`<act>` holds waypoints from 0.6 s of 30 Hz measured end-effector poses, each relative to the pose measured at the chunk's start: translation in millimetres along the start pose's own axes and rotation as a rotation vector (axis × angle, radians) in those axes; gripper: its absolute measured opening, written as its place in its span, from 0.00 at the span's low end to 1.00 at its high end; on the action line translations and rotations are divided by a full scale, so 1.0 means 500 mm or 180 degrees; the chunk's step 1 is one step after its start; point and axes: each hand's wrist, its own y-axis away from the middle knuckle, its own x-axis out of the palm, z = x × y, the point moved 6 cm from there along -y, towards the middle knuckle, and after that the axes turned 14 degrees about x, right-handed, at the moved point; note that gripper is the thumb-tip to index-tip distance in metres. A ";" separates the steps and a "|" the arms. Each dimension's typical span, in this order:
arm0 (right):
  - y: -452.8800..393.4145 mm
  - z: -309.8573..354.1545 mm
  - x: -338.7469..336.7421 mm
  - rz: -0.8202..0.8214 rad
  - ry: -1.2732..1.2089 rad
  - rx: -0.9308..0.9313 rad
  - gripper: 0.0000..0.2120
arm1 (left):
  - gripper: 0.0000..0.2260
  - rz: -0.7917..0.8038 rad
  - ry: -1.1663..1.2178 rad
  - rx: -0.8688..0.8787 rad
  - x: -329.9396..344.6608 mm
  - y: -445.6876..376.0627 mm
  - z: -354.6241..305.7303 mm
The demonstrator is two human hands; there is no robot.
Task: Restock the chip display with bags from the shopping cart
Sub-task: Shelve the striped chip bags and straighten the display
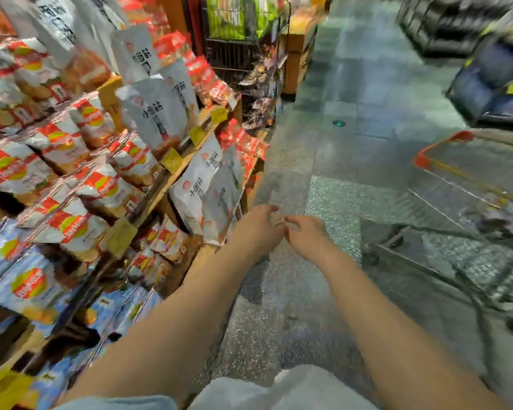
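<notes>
Left hand: the left hand (256,229) was stretched out over the floor just beside the shelf end, fingers loosely curled, gripping nothing that could be made out through the blur.
Right hand: the right hand (307,233) sat just beside it, fingertips nearly meeting the left's, fingers relaxed and bent; whether the 2 hands touched could not be told.
Chip display: the chip display (172,170) filled the left side, tiered shelves packed with red-and-white bags (101,184), blue bags (27,285) lower down, and grey-white bags (211,187) leaning at the shelf end, close to the left hand.
Shopping cart: the shopping cart (444,184), red-rimmed wire, stood at right, well apart from both hands.
Floor: speckled grey floor (332,202) lay under the hands.
</notes>
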 end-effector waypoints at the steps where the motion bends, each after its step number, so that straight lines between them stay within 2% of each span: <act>1: -0.009 -0.037 -0.030 -0.0109 -0.0104 0.0095 0.15 | 0.24 0.0031 0.0022 0.0075 0.022 -0.017 -0.033; 4: -0.028 -0.131 -0.106 -0.0316 -0.0323 0.0314 0.16 | 0.24 0.0142 0.0082 0.0302 0.076 -0.067 -0.126; 9: -0.068 -0.244 -0.206 -0.0606 -0.0547 0.0618 0.18 | 0.23 0.0216 -0.0236 0.0841 0.138 -0.166 -0.249; 15: -0.153 -0.343 -0.278 -0.0728 -0.0808 0.1033 0.20 | 0.23 0.0603 -0.0300 0.1184 0.227 -0.299 -0.326; 18: -0.216 -0.391 -0.339 -0.0931 -0.0977 0.1263 0.20 | 0.23 0.0744 -0.0023 0.1392 0.261 -0.388 -0.373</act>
